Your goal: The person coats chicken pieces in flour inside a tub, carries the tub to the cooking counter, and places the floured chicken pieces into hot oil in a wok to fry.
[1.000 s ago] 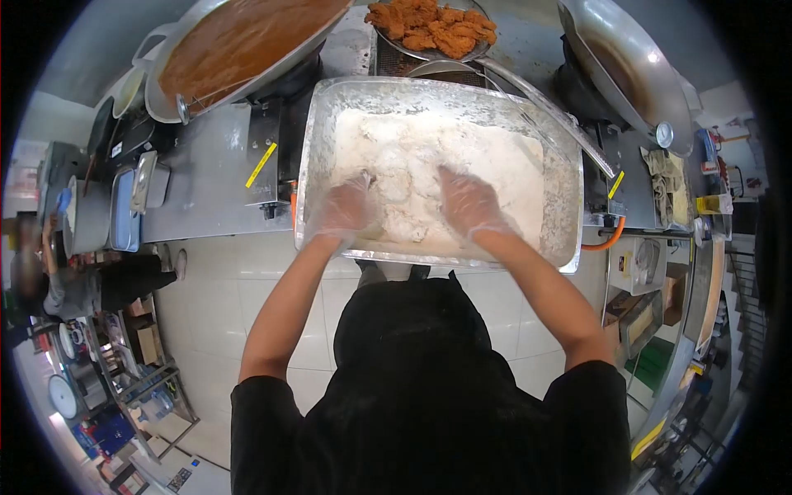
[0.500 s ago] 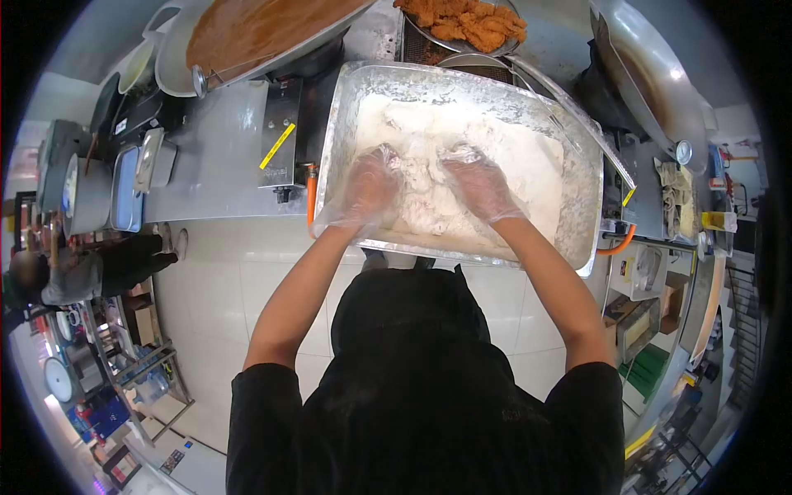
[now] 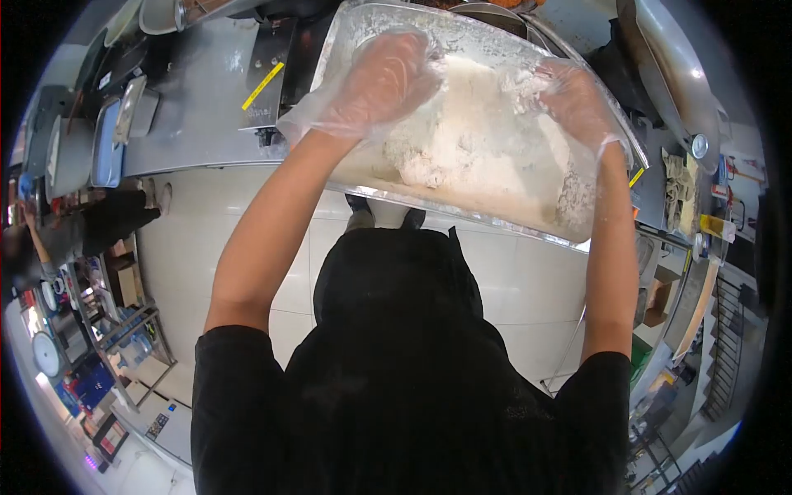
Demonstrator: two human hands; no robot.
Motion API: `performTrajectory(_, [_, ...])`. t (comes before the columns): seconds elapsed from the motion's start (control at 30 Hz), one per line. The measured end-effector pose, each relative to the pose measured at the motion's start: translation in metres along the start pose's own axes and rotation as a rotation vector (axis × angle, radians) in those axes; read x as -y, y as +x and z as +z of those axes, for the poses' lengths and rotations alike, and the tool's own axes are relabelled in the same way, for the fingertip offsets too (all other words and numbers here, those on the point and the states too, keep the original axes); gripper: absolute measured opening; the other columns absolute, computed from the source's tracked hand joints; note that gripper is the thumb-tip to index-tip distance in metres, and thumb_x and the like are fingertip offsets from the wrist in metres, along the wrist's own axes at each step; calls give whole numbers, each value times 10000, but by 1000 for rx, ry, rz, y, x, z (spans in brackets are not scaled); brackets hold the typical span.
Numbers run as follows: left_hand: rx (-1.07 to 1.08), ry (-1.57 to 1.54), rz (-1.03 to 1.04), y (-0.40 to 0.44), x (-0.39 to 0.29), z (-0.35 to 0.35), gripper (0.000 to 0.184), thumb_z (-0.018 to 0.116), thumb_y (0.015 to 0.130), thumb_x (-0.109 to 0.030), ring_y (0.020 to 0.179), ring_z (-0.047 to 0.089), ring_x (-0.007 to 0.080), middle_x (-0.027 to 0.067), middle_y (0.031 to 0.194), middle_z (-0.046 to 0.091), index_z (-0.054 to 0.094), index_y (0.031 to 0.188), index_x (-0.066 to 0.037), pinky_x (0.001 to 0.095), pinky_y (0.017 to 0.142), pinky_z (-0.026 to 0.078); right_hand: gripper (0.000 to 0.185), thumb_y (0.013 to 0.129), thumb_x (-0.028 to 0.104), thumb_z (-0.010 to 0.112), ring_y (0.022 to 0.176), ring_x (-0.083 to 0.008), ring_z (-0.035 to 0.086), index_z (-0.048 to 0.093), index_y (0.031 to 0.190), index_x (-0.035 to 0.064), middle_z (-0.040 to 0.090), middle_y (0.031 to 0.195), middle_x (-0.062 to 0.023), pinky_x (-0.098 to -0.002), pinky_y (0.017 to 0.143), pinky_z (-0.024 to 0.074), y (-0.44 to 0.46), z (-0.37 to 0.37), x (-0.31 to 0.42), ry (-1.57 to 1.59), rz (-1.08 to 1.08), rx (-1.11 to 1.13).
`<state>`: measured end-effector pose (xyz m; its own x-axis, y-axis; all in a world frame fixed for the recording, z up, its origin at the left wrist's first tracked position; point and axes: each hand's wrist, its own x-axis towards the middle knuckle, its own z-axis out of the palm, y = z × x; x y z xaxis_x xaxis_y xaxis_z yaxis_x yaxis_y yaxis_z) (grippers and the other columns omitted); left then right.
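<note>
A large metal tray point(image 3: 462, 206) holds pale flour point(image 3: 470, 124), spread unevenly, with lumps in it. My left hand point(image 3: 392, 78), in a clear plastic glove, is over the tray's far left part, its back toward me. Flour clings near its fingertips, which are mostly hidden. At the far right side, my right hand point(image 3: 577, 103), gloved too, has its fingers curled at a floury lump point(image 3: 521, 89). Whether that lump is food or only flour is unclear. Another coated lump point(image 3: 422, 169) lies near the tray's front left.
Behind the tray are pan rims and a long metal handle. A wok point(image 3: 660, 74) stands at the right, a burner unit point(image 3: 264, 82) at the left. Blue-lined containers point(image 3: 107, 144) sit farther left. Another person point(image 3: 78, 231) is at the far left edge.
Both hands have moved away from me and apart, my left to the tray's far left and my right to its far right. The view has shifted, so the tray appears higher.
</note>
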<state>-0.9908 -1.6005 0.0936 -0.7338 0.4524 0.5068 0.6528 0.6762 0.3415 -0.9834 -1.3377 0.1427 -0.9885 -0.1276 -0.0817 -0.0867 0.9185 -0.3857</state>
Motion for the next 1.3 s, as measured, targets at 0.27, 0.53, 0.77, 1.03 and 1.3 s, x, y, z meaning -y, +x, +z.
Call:
performTrajectory(0.27, [206,-210,-148,32,-18,-4,315,618,701,-159,869,577,356,246,906,579,576,975,-11,425,771,456,372,708,167,674,1017,-265,572,592,1041,24,606,1044,-177,-321,903,417,6,-7,-39,-122,-220,-156])
performTrajectory(0.53, [299,-204,-113,54,-25,-27,294,643,719,-179,775,570,315,212,795,575,556,877,53,397,715,458,387,743,159,667,927,-247,575,563,1085,10,599,1031,-162,-329,853,435,4,-35,-36,-4,-333,-113])
performTrajectory(0.77, [483,-485,-149,103,-66,-142,166,589,749,-29,715,551,136,57,812,607,594,912,2,257,687,465,364,726,201,676,858,-254,592,592,1016,-3,616,962,-162,-343,795,465,10,-96,-2,-10,-482,-260])
performTrajectory(1.03, [281,-33,62,132,-36,-265,222,538,804,-188,796,575,226,79,827,637,639,899,-15,279,777,451,354,719,215,678,824,-258,596,603,983,-8,621,924,-163,-349,768,473,65,-173,114,-235,-545,-312])
performTrajectory(1.3, [80,-7,-360,143,44,-331,108,577,752,-33,724,577,151,97,795,638,653,826,-8,272,615,500,346,712,230,679,790,-262,600,614,951,-12,625,885,-164,-355,742,482,167,-179,265,-619,-607,-289])
